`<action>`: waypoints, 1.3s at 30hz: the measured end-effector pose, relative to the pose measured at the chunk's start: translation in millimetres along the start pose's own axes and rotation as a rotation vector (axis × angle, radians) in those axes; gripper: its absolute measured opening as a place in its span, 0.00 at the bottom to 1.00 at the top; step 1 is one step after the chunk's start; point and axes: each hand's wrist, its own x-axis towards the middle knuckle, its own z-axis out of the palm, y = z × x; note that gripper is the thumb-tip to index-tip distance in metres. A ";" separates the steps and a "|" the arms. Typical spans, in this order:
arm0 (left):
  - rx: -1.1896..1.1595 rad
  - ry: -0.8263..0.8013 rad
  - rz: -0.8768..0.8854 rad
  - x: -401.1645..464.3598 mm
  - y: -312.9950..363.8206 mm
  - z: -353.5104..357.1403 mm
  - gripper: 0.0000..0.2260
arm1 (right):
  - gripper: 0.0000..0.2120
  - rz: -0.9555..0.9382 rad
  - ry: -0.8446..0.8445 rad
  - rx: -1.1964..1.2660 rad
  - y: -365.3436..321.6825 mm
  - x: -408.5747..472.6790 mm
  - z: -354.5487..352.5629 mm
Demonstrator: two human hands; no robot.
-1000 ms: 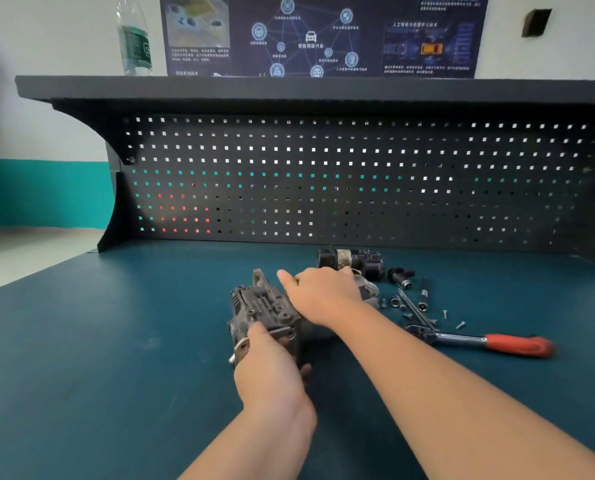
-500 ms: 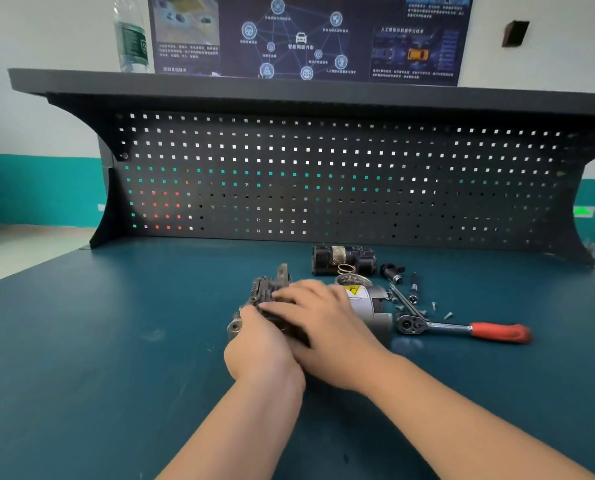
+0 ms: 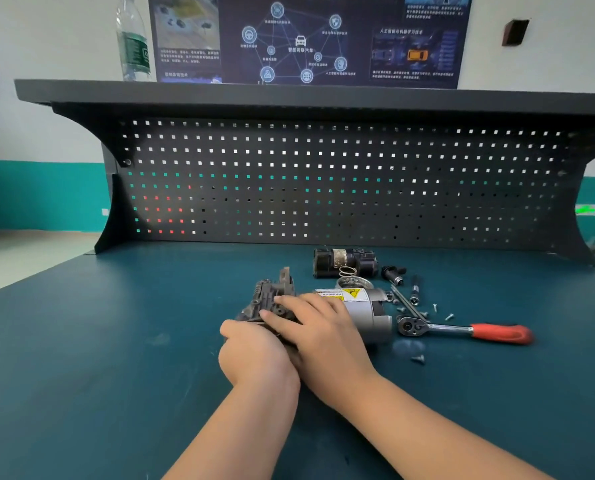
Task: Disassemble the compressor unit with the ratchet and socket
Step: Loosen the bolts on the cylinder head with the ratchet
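Compressor unit (image 3: pixel 324 306) lies on its side on the teal bench top (image 3: pixel 81 358), in front of the pegboard (image 3: pixel 324 181). Dark finned head end to the left, grey motor can to the right. A white and yellow sticker (image 3: pixel 343 294) on the can carries a black warning triangle; the small print looks like "Hot surface" but is too fine to be sure.

Right hand (image 3: pixel 320 337) lies over the middle of the unit, fingers nearly straight and pressing on the dark head. Left hand (image 3: pixel 254 355) is at the near left of the unit, fingers curled against the casing; whether they really clamp it I cannot tell.

Ratchet (image 3: pixel 462 330), red grip, lies free just right of the unit, touched by no hand. Loose screws (image 3: pixel 441 311) are scattered right of the unit. Behind the unit: a spring (image 3: pixel 347 271) and a black cylindrical part (image 3: pixel 341 259).

Poster (image 3: pixel 303 39) above the shelf has Chinese text, unreadable. Bottle (image 3: pixel 133 43), green label, stands on the shelf far left of the unit.
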 end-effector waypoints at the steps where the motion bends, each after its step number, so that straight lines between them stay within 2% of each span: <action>1: 0.039 0.010 0.051 1.7 0.6 -0.8 0.14 | 0.18 -0.011 0.006 -0.005 0.2 -1.3 1.0; 4: 0.209 0.140 0.181 12.7 3.2 -2.1 0.10 | 0.18 -0.039 0.019 0.000 1.0 -3.7 2.7; 6: 0.196 0.196 0.216 13.2 7.2 -2.2 0.07 | 0.17 -0.037 0.041 0.023 0.6 -3.4 3.0; 8: 0.109 0.122 0.261 10.7 5.9 -0.7 0.05 | 0.15 -0.029 0.060 0.049 -0.7 -3.2 3.4; 11: 0.098 0.024 0.296 7.2 -1.4 -0.5 0.04 | 0.13 0.002 0.067 0.124 -1.5 -3.9 4.8; 18: 0.072 -0.013 0.292 -1.9 -3.1 -1.3 0.03 | 0.13 0.024 0.040 0.228 1.9 -6.4 2.6; 20: 0.081 -0.004 0.293 -3.0 -2.4 -0.6 0.04 | 0.12 0.135 -0.012 0.286 1.6 -8.2 1.1; 24: 0.078 -0.016 0.284 -3.7 -2.6 -1.6 0.05 | 0.14 0.423 -0.228 0.378 7.9 -7.7 -5.4; 26: 0.079 -0.031 0.285 -4.1 -2.0 -1.7 0.05 | 0.14 0.473 -0.360 0.351 16.9 -5.1 -16.9; 28: 0.076 -0.051 0.304 -6.3 -2.9 -1.7 0.02 | 0.14 0.475 -0.394 0.395 29.9 -0.9 -34.5; 30: 0.074 -0.095 0.362 -9.9 -5.6 -1.6 0.04 | 0.10 0.563 -0.249 0.619 49.4 6.9 -57.3; 32: 0.074 -0.169 0.433 -12.8 -9.5 -1.9 0.05 | 0.07 0.688 0.028 0.848 80.6 19.5 -77.0; 33: 0.086 -0.222 0.461 -14.4 -12.1 -1.6 0.05 | 0.08 0.729 0.159 0.874 100.5 27.4 -81.7; 34: 0.118 -0.297 0.474 -17.2 -15.2 -1.2 0.05 | 0.09 0.762 0.243 0.824 119.8 35.2 -83.0; 36: 0.244 -0.517 0.475 -25.0 -22.7 0.9 0.07 | 0.06 0.767 0.263 0.512 155.3 46.5 -70.8; 39: 0.578 -0.856 0.549 -36.0 -36.1 0.9 0.09 | 0.09 0.597 0.018 -0.038 191.7 45.4 -27.1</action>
